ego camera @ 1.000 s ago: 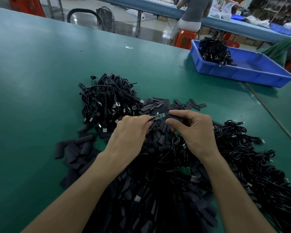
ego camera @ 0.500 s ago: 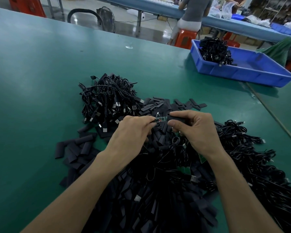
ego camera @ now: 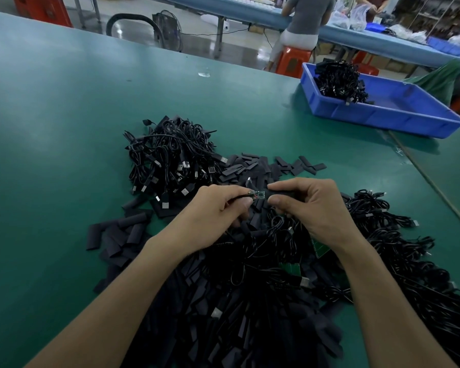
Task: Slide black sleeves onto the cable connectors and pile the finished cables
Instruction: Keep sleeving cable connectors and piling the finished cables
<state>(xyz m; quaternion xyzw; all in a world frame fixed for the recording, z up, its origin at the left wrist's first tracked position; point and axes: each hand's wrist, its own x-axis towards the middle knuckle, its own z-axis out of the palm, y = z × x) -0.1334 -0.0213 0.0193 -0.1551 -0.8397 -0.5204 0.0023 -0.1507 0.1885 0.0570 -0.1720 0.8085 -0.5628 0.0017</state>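
Connector (ego camera: pixel 257 195) lies level, pointing right into sleeve (ego camera: pixel 279 194).

Even overhead light is falling on the green tabletop (ego camera: pixel 64 128), leaving a pale sheen toward its far left corner. Soft shadows are sitting beside the blue bin (ego camera: pixel 383 115). Wide-angle distortion is bending the tabletop's edges. The black heaps are losing detail.

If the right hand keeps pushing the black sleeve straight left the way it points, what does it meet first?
Probably the small green circuit board connector, already at the mouth of the black sleeve pinched by the right hand. Just beyond are the left hand fingertips holding that connector.
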